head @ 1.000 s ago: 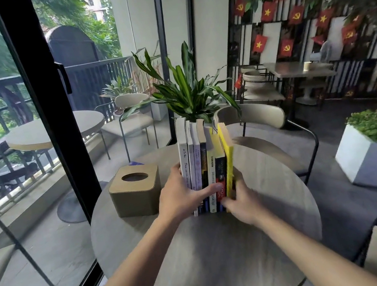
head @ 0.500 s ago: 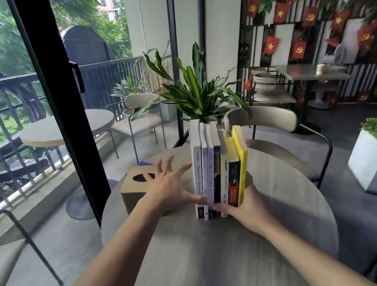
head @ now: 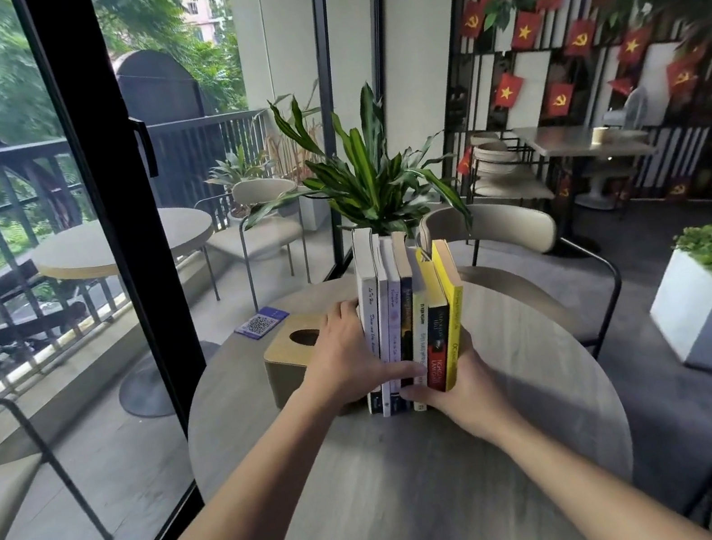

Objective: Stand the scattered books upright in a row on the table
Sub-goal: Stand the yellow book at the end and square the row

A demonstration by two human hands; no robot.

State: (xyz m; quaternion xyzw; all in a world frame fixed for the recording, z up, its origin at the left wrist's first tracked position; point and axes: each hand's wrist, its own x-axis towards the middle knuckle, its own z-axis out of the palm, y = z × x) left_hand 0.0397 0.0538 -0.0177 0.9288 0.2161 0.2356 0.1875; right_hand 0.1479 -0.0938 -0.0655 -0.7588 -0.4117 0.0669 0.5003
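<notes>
Several books (head: 406,322) stand upright in a tight row, spines toward me, in the middle of the round grey wooden table (head: 411,488). White and lilac spines are on the left, a dark one in the middle, yellow ones on the right. My left hand (head: 346,362) presses flat against the left side of the row, its thumb across the lower spines. My right hand (head: 459,380) cups the right side near the base, under the yellow books. The two hands squeeze the row between them.
A wooden tissue box (head: 293,357) stands just left of the books, partly behind my left hand. A potted plant (head: 373,190) rises behind the row. A QR card (head: 261,322) lies at the far left rim. A chair (head: 505,234) stands behind the table, a glass door frame (head: 110,208) at the left.
My left hand, spread and lifted off the books half a second ago, is back flat against the left side of the row. The right hand has stayed at the right base.
</notes>
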